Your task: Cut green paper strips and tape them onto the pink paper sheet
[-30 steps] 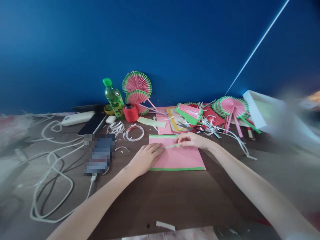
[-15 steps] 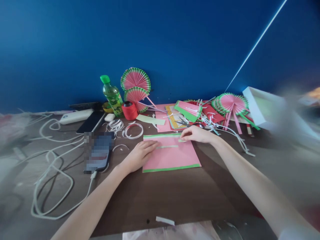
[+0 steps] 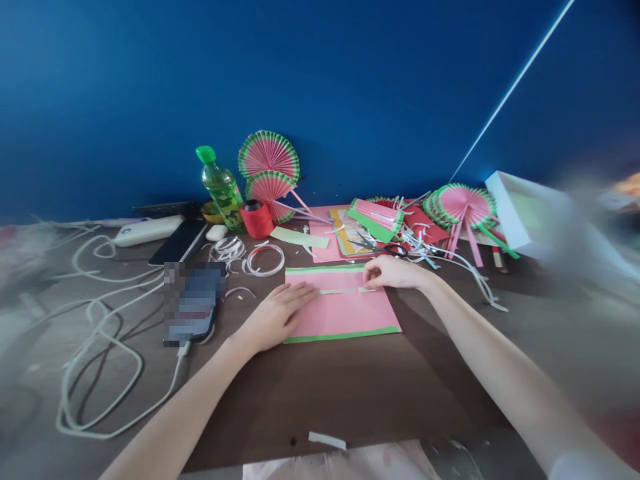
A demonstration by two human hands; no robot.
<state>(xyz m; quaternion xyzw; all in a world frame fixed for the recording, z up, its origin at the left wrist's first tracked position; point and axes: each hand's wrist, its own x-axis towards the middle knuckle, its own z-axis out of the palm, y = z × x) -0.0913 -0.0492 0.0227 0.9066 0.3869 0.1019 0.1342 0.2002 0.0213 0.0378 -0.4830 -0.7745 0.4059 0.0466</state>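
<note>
A pink sheet of paper (image 3: 350,316) with green bands along its far and near edges lies flat on the brown table. My left hand (image 3: 278,315) rests flat on the sheet's left side, fingers stretched out. Across the middle of the sheet runs a thin pale strip (image 3: 336,291). At the sheet's right side, my right hand (image 3: 393,272) pinches a short pale strip (image 3: 366,290) between thumb and fingertips. That short piece lies nearly in line with the longer strip, a small gap between them. Just behind my right hand are black-handled scissors (image 3: 385,249).
Folded pink-green paper fans (image 3: 269,157) lean against the blue wall. Further back stand a green bottle (image 3: 221,193) and a red thread spool (image 3: 257,220). On the left lie a phone (image 3: 196,303) and looped white cable (image 3: 137,373). A white box (image 3: 525,217) sits at right.
My right hand has brought the short pale strip slightly nearer me, from above the longer strip's line to its right end. My left hand stays on the sheet.
</note>
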